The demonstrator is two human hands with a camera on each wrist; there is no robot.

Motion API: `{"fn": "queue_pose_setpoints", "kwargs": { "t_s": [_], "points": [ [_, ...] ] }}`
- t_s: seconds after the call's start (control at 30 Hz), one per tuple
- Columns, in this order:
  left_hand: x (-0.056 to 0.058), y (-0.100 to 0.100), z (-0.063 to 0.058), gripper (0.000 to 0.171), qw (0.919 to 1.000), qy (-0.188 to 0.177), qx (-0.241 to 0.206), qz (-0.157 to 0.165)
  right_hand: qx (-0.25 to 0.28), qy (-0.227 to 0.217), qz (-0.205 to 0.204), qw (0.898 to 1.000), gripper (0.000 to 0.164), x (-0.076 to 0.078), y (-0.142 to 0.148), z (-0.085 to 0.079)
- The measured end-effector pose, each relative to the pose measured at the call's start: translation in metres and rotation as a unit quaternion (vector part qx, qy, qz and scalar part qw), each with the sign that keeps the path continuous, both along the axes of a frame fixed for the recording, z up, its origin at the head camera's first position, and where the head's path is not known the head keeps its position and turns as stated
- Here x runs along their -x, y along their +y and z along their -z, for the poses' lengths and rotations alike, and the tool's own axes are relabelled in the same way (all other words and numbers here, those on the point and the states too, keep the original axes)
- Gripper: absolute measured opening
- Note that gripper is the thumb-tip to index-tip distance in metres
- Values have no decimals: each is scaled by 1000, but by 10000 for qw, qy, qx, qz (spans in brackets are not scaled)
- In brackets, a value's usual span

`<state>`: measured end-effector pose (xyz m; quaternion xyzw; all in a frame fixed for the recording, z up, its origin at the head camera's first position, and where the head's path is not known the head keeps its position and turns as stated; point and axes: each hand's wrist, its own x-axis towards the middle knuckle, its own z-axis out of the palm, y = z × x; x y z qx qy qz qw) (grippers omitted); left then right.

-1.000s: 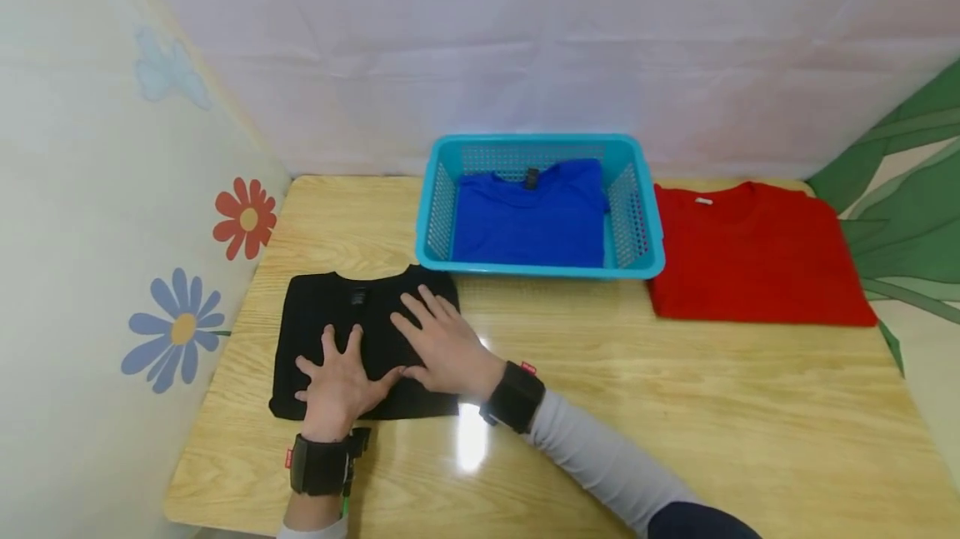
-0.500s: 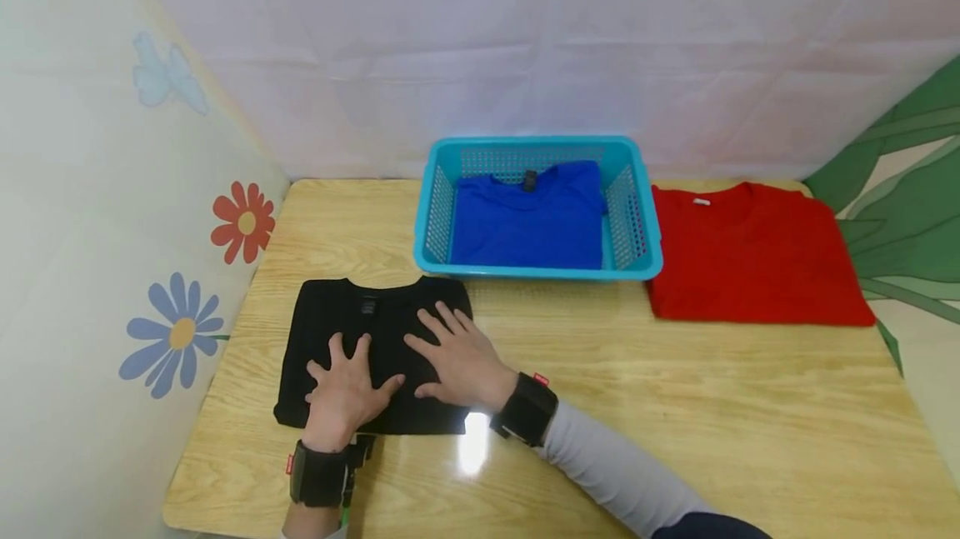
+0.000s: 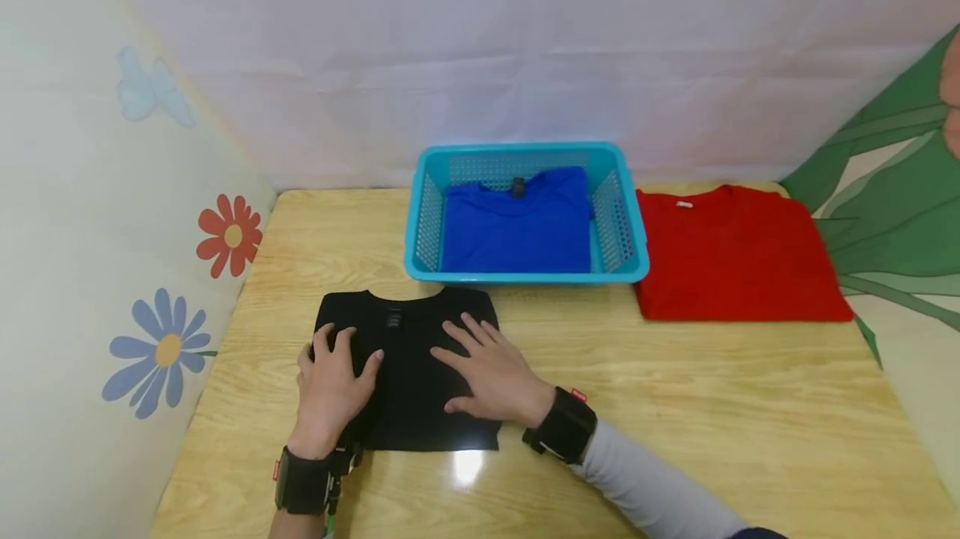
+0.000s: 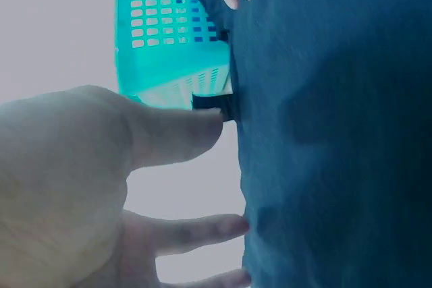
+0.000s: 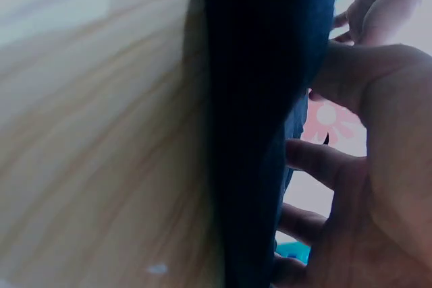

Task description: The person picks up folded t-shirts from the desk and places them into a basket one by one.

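A folded black T-shirt (image 3: 420,372) lies flat on the table, its neckline and label toward the back. My left hand (image 3: 330,385) rests on its left part with spread fingers, and the fingertips touch the cloth in the left wrist view. On the right part of the shirt lies my right hand (image 3: 495,372), fingers spread and fairly straight. In the right wrist view the fingers (image 5: 314,163) press on the dark cloth (image 5: 253,133). Neither hand grips anything.
Behind the shirt stands a turquoise plastic basket (image 3: 525,278) holding a folded blue T-shirt (image 3: 517,231). A folded red T-shirt (image 3: 738,260) lies to the basket's right. Painted walls border the wooden table (image 3: 675,406) left and right; a pale cloth (image 3: 487,47) hangs behind.
The black T-shirt has slid to the right under my hands, both of which stay on it. The left hand now lies nearer its left edge. The head view has shifted slightly.
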<state>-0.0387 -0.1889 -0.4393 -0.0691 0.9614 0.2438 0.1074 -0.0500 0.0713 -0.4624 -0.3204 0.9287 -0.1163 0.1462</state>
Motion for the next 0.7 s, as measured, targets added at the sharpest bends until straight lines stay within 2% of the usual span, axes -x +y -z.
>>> {"fn": "queue_pose_setpoints", "kwargs": {
  "t_s": [0.17,0.4,0.57,0.7],
  "points": [
    [5,3,0,72,9992,-69,-335,-205,68,-151,55,9998,79,-4,17,-3],
    [10,8,-2,78,9971,-340,-638,-249,223,-289,96,9993,79,-7,40,-6],
    [14,13,-3,81,9953,-598,-739,-206,312,-255,49,9992,80,-9,58,-7],
    [16,18,-2,79,9930,-652,-978,-128,354,-181,50,9992,81,-11,72,-8]
  ]
}}
